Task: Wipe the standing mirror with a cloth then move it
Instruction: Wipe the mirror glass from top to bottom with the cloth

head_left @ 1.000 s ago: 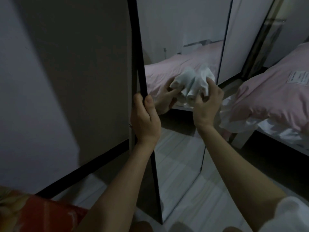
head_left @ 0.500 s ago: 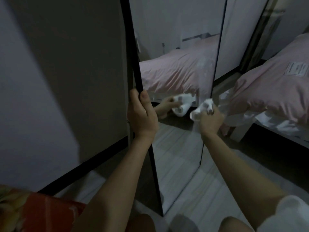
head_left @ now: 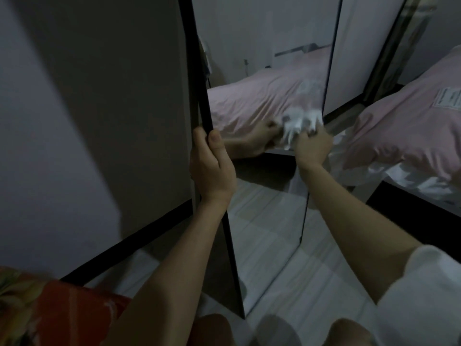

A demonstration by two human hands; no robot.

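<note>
A tall standing mirror [head_left: 264,221] with a thin black frame stands on the floor in front of me, tilted slightly. My left hand [head_left: 212,168] is closed around its left frame edge at mid height. My right hand [head_left: 313,146] presses a crumpled white cloth [head_left: 303,122] against the glass near the mirror's right edge. The glass reflects the hand, the cloth and a pink bed. The cloth is motion-blurred.
A bed with pink bedding [head_left: 404,126] and white sheet stands close on the right. A grey wall with a black skirting [head_left: 119,245] is on the left. Pale wooden floor [head_left: 311,295] lies below. An orange patterned fabric [head_left: 50,310] sits at the bottom left.
My right hand with the cloth swept down the glass, then back up a little and toward the mirror's right edge. My left hand kept its grip on the frame.
</note>
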